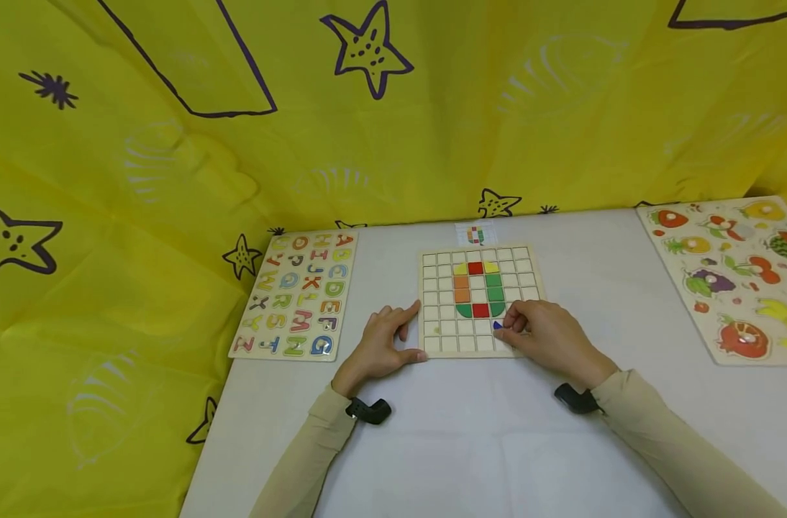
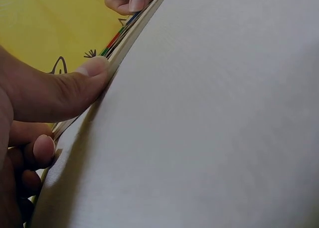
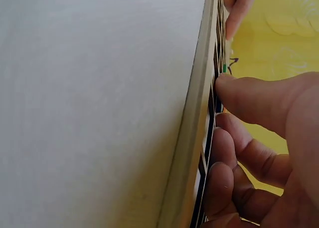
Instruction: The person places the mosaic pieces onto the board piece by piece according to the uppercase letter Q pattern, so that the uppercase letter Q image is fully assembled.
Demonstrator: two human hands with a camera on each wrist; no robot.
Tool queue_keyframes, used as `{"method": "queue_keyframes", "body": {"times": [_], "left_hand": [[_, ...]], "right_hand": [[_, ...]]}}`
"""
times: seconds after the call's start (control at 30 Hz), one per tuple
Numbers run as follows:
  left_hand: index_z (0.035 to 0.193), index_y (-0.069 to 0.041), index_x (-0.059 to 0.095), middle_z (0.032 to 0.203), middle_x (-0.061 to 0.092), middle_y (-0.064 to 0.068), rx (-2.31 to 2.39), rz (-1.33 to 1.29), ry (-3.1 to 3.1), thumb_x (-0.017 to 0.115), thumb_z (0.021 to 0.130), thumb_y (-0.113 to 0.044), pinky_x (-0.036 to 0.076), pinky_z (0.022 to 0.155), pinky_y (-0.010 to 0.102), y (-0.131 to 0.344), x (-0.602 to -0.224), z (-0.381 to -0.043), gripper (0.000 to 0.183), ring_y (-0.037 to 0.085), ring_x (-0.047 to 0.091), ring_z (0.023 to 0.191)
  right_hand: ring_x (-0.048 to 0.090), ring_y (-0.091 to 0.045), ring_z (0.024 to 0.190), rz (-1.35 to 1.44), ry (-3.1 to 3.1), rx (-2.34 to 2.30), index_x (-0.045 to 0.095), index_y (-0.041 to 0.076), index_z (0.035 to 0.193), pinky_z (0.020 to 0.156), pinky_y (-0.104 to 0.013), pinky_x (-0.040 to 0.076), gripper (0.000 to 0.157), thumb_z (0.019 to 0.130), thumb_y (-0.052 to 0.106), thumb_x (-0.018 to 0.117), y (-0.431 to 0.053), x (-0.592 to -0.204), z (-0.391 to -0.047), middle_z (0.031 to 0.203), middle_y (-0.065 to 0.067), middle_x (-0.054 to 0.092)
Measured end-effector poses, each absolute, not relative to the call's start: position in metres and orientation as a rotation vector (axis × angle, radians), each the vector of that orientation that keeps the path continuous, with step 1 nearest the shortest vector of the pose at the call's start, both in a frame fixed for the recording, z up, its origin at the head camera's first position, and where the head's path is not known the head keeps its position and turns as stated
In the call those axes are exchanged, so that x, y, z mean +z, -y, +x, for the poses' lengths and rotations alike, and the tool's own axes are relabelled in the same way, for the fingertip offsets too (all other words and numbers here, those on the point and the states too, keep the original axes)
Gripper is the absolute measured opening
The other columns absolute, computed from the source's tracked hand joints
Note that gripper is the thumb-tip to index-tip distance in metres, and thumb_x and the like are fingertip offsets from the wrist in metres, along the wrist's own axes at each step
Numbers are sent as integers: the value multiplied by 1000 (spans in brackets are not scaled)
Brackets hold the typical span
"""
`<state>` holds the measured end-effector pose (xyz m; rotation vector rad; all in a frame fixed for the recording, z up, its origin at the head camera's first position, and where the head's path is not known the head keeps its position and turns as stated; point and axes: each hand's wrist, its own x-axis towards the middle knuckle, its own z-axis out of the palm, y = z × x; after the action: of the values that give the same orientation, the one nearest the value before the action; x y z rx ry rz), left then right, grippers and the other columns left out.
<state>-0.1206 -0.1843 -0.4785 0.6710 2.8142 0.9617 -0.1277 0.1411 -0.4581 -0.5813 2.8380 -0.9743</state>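
Note:
A wooden grid board lies on the table, with a ring of colored pieces set in its cells. Red squares sit at the ring's top and bottom, orange squares on its left, green squares on its right. Yellow and green rounded pieces form its corners. At the board's lower right, my right hand pinches a small blue piece close over the cells, its fingers partly hiding it. My left hand steadies the board's left side, thumb at the near corner and index finger along the edge.
Behind the board lies a small card printed with a similar colored ring. An alphabet puzzle board is at the left, and a fruit puzzle board at the right. A yellow patterned curtain hangs along the table's back and left.

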Motion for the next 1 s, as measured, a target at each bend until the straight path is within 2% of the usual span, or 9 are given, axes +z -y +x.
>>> {"method": "queue_keyframes", "body": {"times": [0.37, 0.53, 0.63, 0.73, 0.8, 0.87, 0.93, 1.0], "left_hand": [[158, -3, 48, 79, 48, -4, 972, 683, -2809, 94, 79, -28, 24, 83, 32, 185, -482, -124, 94, 11, 37, 84], [158, -4, 48, 80, 48, -4, 968, 684, -2804, 93, 80, -29, 24, 83, 32, 186, -482, -126, 94, 11, 37, 85], [159, -5, 48, 81, 48, -4, 979, 664, -2790, 92, 82, -29, 24, 85, 33, 188, -480, -127, 92, 12, 38, 87], [160, -5, 45, 87, 53, -1, 1017, 627, -2752, 88, 87, -29, 28, 89, 34, 194, -475, -126, 88, 15, 42, 92], [163, -5, 41, 96, 57, 3, 1028, 603, -2756, 83, 93, -30, 34, 94, 35, 201, -470, -124, 85, 18, 45, 98], [164, -4, 37, 112, 62, 9, 1021, 599, -2824, 78, 96, -30, 40, 101, 41, 212, -463, -121, 84, 24, 50, 109], [165, -2, 33, 135, 60, 17, 957, 598, -2961, 75, 99, -31, 41, 110, 51, 228, -453, -119, 84, 33, 51, 126], [166, -1, 29, 156, 48, 23, 848, 600, -3131, 72, 100, -31, 34, 118, 62, 247, -442, -118, 85, 42, 43, 144]], "right_hand": [[55, -11, 72, -563, -2747, -1032, 70, 16, 91, 68, -27, 44, 18, 96, 30, 80, -147, -459, -132, 78, 6, 64], [57, -15, 75, -515, -2733, -1017, 72, 14, 94, 69, -26, 46, 18, 98, 31, 77, -161, -449, -139, 79, 4, 65], [61, -22, 83, -477, -2804, -992, 75, 8, 104, 74, -34, 49, 25, 100, 33, 74, -177, -436, -147, 86, -3, 70], [66, -38, 99, -449, -2917, -954, 69, 0, 129, 85, -52, 51, 44, 104, 37, 68, -202, -423, -153, 108, -21, 74], [60, -52, 116, -433, -3006, -915, 56, -3, 147, 97, -65, 46, 58, 107, 39, 62, -225, -416, -155, 130, -31, 67], [46, -62, 132, -406, -3098, -842, 37, -3, 161, 107, -75, 35, 70, 110, 41, 56, -252, -411, -154, 151, -38, 50], [28, -64, 147, -371, -3193, -694, 20, -2, 168, 119, -74, 21, 79, 111, 46, 49, -279, -408, -152, 164, -39, 30], [9, -62, 155, -282, -3255, -561, 7, 2, 170, 125, -73, 6, 85, 111, 55, 40, -303, -403, -147, 170, -37, 11]]}}
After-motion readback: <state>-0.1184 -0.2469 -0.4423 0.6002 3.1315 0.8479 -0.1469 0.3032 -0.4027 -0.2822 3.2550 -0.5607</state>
